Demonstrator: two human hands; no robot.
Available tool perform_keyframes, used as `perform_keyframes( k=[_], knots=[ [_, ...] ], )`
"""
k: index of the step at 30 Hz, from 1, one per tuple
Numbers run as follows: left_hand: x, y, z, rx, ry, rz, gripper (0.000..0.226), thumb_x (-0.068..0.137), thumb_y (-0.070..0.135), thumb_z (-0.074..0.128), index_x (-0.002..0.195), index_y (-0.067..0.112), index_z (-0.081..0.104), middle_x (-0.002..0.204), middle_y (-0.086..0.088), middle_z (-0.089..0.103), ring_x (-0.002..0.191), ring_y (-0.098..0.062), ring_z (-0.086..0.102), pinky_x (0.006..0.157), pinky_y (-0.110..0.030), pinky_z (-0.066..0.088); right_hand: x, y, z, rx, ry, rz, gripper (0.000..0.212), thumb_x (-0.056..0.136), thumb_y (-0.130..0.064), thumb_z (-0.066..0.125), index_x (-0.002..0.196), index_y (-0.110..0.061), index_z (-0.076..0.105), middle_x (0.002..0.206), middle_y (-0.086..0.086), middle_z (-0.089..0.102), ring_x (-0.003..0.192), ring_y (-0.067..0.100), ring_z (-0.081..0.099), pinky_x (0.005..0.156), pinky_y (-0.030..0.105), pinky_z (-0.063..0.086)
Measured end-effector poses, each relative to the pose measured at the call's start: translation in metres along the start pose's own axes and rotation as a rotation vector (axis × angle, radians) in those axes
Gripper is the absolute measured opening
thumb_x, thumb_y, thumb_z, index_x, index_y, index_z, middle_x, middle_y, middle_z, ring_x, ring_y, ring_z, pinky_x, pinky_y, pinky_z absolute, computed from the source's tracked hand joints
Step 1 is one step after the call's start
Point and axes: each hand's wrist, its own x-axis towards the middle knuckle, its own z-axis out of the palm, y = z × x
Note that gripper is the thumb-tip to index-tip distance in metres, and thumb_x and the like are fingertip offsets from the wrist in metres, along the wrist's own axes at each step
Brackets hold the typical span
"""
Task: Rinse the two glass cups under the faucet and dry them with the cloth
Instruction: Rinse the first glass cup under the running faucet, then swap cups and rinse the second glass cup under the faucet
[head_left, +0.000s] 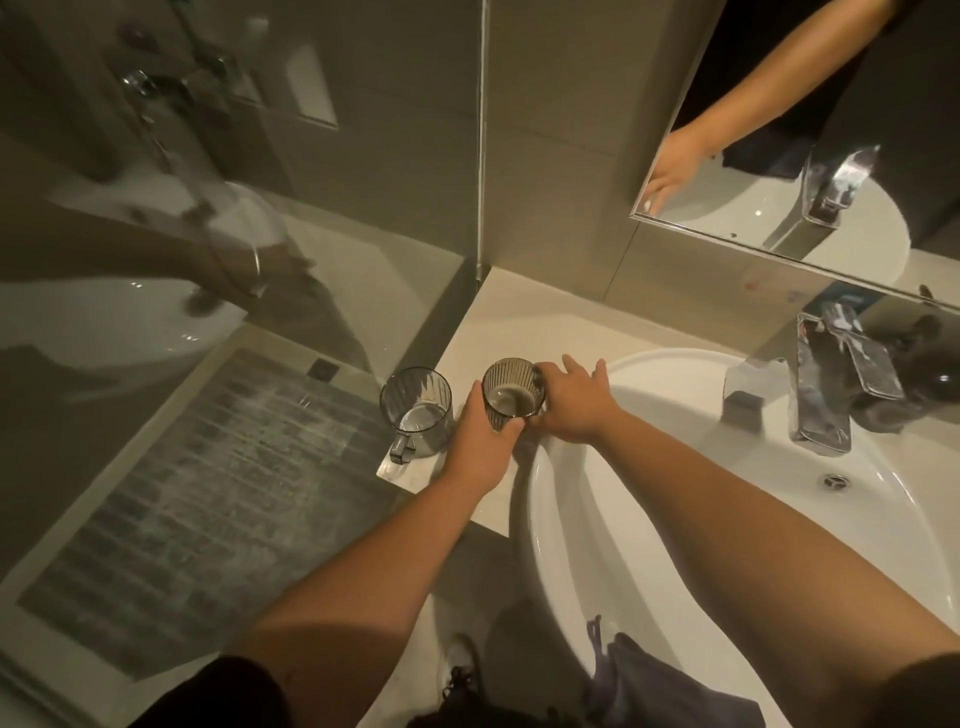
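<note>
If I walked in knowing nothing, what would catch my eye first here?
Probably the two hands meeting on the ribbed glass cup on the counter beside the white sink: the left hand wraps its near side, the right hand touches its far side. Left of it stands a second glass cup with a handle, near the counter's edge. The chrome faucet gleams at right, under the mirror.

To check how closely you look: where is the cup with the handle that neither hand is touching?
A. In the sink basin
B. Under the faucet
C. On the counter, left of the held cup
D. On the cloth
C: the cup with the handle stands on the counter, left of the ribbed cup that both hands hold.
</note>
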Motion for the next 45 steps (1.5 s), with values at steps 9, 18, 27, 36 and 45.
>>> perform_keyframes(
  k=[9,18,27,36,45],
  knots=[
    [-0.001,0.003,-0.001,0.090,-0.016,-0.049,0.081,0.094,0.027,0.064,0.157,0.011,0.016,0.157,-0.012,0.037,0.143,-0.030,0.036,0.116,-0.041,0.033,-0.003,0.002,-0.007,-0.060,-0.107,0.054,0.101,0.076,-0.061,0.064,0.151,-0.015,0.016,0.152,0.006,0.038,0.149,0.028,0.010,0.113,0.061,0.002],
    [-0.059,-0.008,-0.050,-0.057,-0.006,-0.030,0.011,0.093,0.024,0.060,0.083,0.024,0.066,0.082,-0.004,0.070,0.081,-0.023,0.067,0.077,-0.043,0.055,-0.049,0.020,-0.007,0.317,0.248,-0.036,0.040,0.091,-0.025,0.060,0.128,-0.011,0.061,0.131,0.008,0.061,0.122,0.026,0.053,0.100,0.032,0.039],
    [-0.050,-0.044,-0.092,0.040,0.362,-0.132,0.049,0.091,0.039,0.068,0.126,0.009,0.050,0.119,-0.002,0.047,0.104,-0.023,0.054,0.086,-0.034,0.045,-0.087,0.017,0.024,0.314,0.296,-0.031,0.026,0.093,-0.020,0.056,0.114,-0.011,0.069,0.119,0.007,0.067,0.110,0.026,0.058,0.091,0.032,0.042],
    [-0.041,-0.054,-0.088,0.038,0.222,-0.092,0.035,0.101,0.031,0.051,0.075,0.008,0.057,0.070,-0.006,0.054,0.070,-0.022,0.049,0.058,-0.032,0.035,-0.109,0.024,0.017,0.297,0.236,0.032,0.029,0.094,-0.026,0.055,0.119,-0.018,0.068,0.125,0.000,0.065,0.114,0.020,0.058,0.094,0.030,0.043],
    [-0.063,-0.011,-0.087,-0.098,0.296,0.069,0.029,0.103,0.029,0.048,0.082,0.017,0.064,0.076,0.003,0.062,0.069,-0.007,0.053,0.065,-0.028,0.042,-0.127,0.031,0.005,0.272,0.266,0.029,0.029,0.095,-0.023,0.054,0.120,-0.017,0.067,0.126,0.001,0.064,0.117,0.020,0.056,0.096,0.032,0.043]
  ],
)
